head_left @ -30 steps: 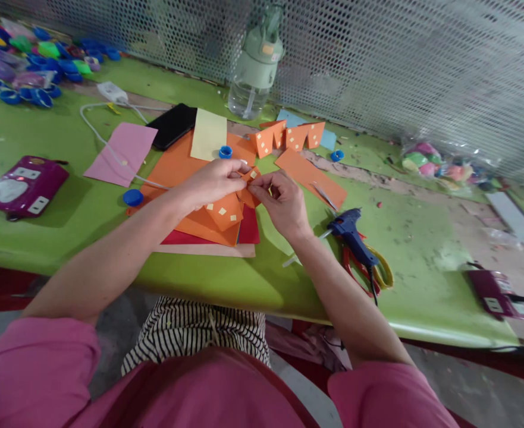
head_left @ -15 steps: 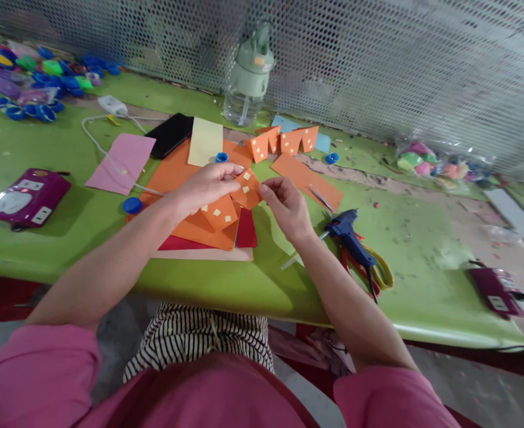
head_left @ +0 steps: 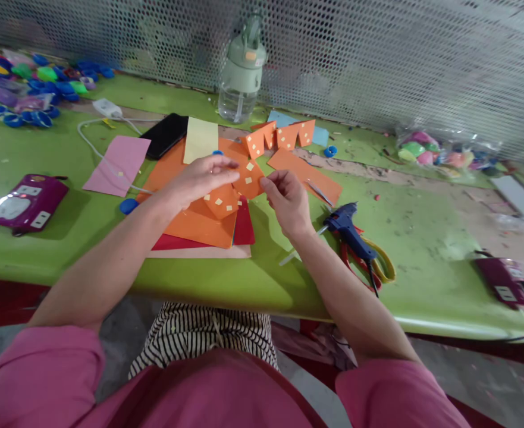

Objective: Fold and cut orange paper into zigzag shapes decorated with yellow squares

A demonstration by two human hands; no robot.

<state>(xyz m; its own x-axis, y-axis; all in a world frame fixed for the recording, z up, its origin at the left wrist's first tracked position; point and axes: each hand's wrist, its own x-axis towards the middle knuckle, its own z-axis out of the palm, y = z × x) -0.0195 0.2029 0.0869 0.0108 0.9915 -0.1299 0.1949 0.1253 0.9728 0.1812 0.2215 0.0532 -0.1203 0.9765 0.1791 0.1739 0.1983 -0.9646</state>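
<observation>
My right hand pinches the right edge of a folded orange paper piece dotted with small pale squares. Over its left side reaches my left hand, fingers stretched out, thumb and fingertips apart near the paper. Below my left hand another dotted orange flap shows; whether it belongs to the same piece is hidden. Under them lies a stack of orange sheets, with a red sheet sticking out. Two more dotted orange folded pieces stand behind my hands.
A blue glue gun lies right of my right forearm, on red-and-yellow-handled tools. At the back stands a water bottle. A black phone, pink paper and a purple power strip lie to the left.
The fingertips of my left hand have opened slightly from the dotted orange paper piece. My right hand keeps its pinch. The view has shifted a little.
</observation>
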